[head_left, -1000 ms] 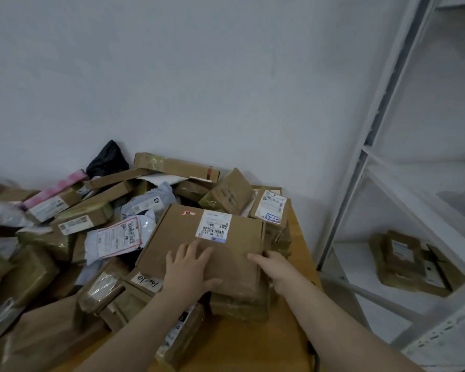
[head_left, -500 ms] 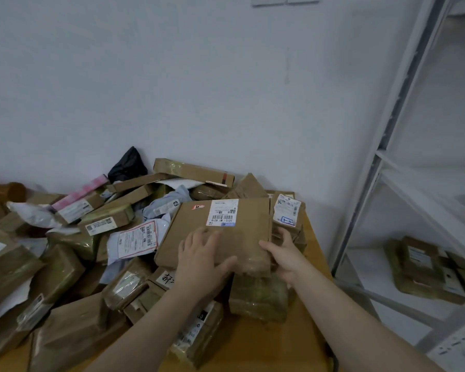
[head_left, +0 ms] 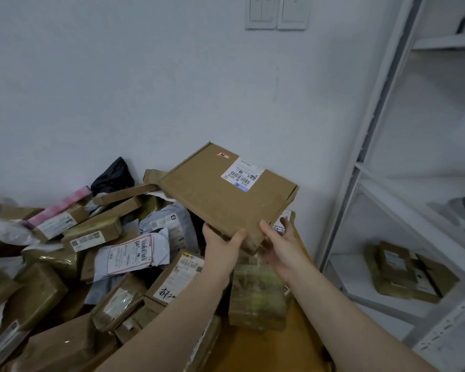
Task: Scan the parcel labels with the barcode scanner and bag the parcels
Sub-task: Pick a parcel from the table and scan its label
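Note:
A flat brown cardboard parcel [head_left: 226,194] is held up above the pile, tilted, its far end raised toward the wall. A white barcode label [head_left: 242,173] and a small red sticker [head_left: 222,155] face me on its top. My left hand [head_left: 222,247] grips the near edge from below with the thumb on top. My right hand [head_left: 278,241] holds the near right corner, thumb on top and fingers underneath. No barcode scanner or bag is in view.
A heap of taped brown boxes and grey mailer bags [head_left: 134,251] covers the wooden table [head_left: 285,350] to the left. A tape-wrapped parcel [head_left: 257,296] lies under my hands. White metal shelving [head_left: 360,167] on the right holds parcels [head_left: 403,269]. The white wall stands close behind.
Both hands took hold of the flat parcel's near edge and lifted it off the pile, up and to the right. The view has tilted upward.

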